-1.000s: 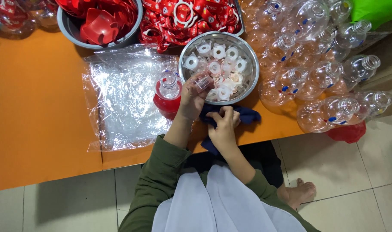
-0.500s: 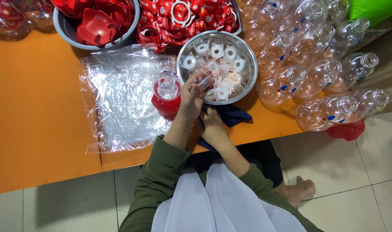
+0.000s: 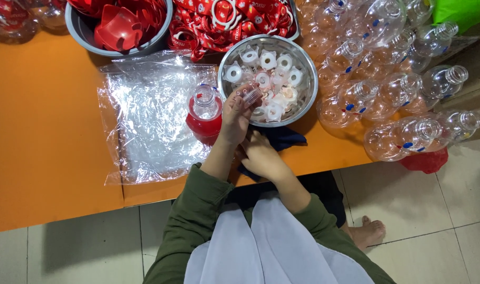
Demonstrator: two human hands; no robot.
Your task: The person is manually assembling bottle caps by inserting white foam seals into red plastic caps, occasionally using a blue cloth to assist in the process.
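Hands [image 3: 248, 131] beside steel bowl [image 3: 303, 105]

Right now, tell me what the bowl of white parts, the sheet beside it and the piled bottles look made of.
Bowl: likely stainless steel, with a grey brushed sheen and bright rim.
Sheet: thin clear plastic film, crinkled, with white glare.
Bottles: clear glossy plastic, see-through with highlights.
White parts: probably moulded plastic, matte.

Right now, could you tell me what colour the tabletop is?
Orange; the tabletop shows best in the head view.
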